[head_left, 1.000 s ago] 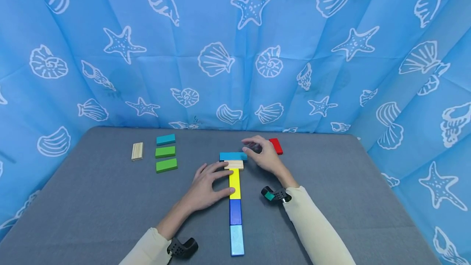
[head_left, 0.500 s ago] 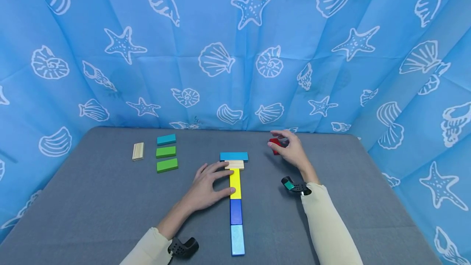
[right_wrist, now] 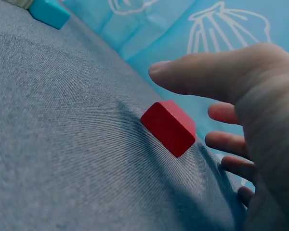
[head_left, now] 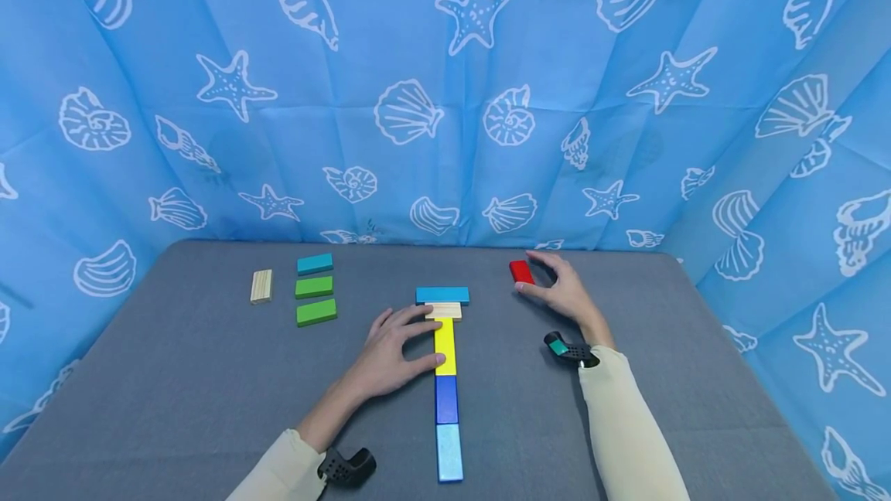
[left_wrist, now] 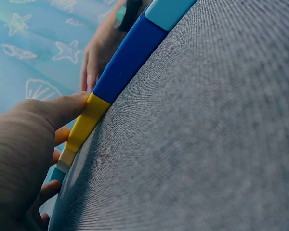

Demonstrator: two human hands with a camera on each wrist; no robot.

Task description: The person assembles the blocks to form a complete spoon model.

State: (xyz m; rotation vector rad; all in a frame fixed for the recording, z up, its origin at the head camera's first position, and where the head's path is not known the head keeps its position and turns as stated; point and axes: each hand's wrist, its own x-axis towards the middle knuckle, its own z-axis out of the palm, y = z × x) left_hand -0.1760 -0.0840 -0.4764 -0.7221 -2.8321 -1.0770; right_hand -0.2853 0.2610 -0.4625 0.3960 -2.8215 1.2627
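A row of wooden blocks runs up the middle of the table: light blue (head_left: 449,453), dark blue (head_left: 447,400) and yellow (head_left: 445,342), end to end. Beyond the yellow one, a natural wood block (head_left: 449,311) and a teal block (head_left: 442,295) lie crosswise. My left hand (head_left: 390,358) rests beside the row, its thumb and fingers touching the yellow block and a fingertip at the natural wood one. Near the far edge, my right hand (head_left: 562,294) holds its thumb and fingers spread beside a red block (right_wrist: 169,129); the right wrist view shows a gap between them.
At the left lie a second natural wood block (head_left: 261,286), a second teal block (head_left: 315,264) and two green blocks (head_left: 315,312). A grey cloth covers the table (head_left: 209,393). A blue shell-patterned curtain (head_left: 445,161) hangs behind its far edge.
My right hand has moved right, away from the crosswise teal block, over the red block and then to its right side. My left hand and the row have stayed in place.
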